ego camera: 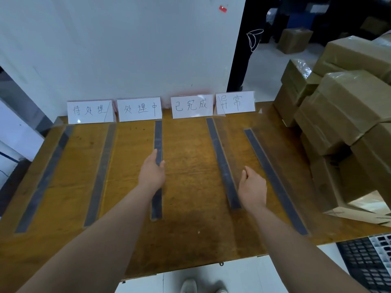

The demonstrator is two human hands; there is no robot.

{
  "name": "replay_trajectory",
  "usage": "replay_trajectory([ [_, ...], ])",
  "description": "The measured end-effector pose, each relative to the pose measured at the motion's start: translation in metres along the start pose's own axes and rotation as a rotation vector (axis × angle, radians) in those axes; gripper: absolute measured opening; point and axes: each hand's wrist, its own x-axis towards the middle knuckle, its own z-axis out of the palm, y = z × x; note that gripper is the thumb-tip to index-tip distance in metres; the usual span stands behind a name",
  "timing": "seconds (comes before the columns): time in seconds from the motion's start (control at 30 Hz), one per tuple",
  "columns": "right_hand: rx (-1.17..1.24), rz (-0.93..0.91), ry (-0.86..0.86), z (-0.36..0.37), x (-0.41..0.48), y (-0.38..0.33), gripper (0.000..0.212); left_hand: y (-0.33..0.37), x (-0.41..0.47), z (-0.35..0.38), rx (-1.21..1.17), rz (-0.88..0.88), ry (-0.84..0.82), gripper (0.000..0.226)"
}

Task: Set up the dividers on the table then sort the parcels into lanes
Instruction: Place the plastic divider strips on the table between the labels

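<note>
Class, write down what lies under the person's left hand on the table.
The middle divider runs under the left hand, which grips it; the stretch beneath the palm is hidden.

Got five clear dividers (218, 149) with dark bases standing lengthwise on the worktop (190, 157), fanned out front to back. Also got brown tape-wrapped parcels (347, 102) piled up at the right edge.

A single wide-angle camera sat on the person's head, looking forward and steeply down over the table (190, 240). It stood close: both forearms ran in from the bottom edge. The left hand (152, 172), gripping a divider (158, 134), and the right hand (252, 187) lay near mid-frame. A white wall (127, 49) filled the top, stacked parcels (349, 115) the right side, and a shoe (189, 286) showed below.
</note>
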Motion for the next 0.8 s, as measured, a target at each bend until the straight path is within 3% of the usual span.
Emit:
replay_trajectory([
  [0.8, 0.023, -0.001, -0.103, 0.002, 0.001, 0.007, 0.036, -0.012, -0.006, 0.006, -0.046, -0.069, -0.030, 0.052],
])
